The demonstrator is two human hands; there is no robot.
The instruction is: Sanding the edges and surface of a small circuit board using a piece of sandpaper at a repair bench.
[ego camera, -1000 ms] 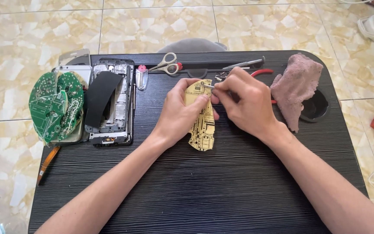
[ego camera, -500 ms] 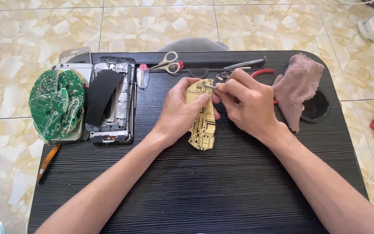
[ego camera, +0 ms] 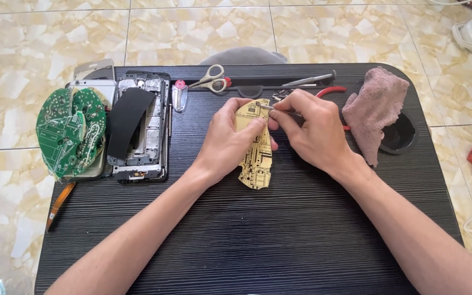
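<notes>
Both hands: you are working over one tan circuit board (ego camera: 257,150).
Left hand (ego camera: 228,139): gripping the board's edge.
Right hand (ego camera: 312,128): pinching a thin metal tool (ego camera: 267,107), possibly tweezers, touching the board's top.

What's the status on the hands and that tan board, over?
Left hand grips the tan circuit board, tilted off the table. Right hand pinches a thin metal tool, tip on the board's top end. Nothing in the way.
</notes>
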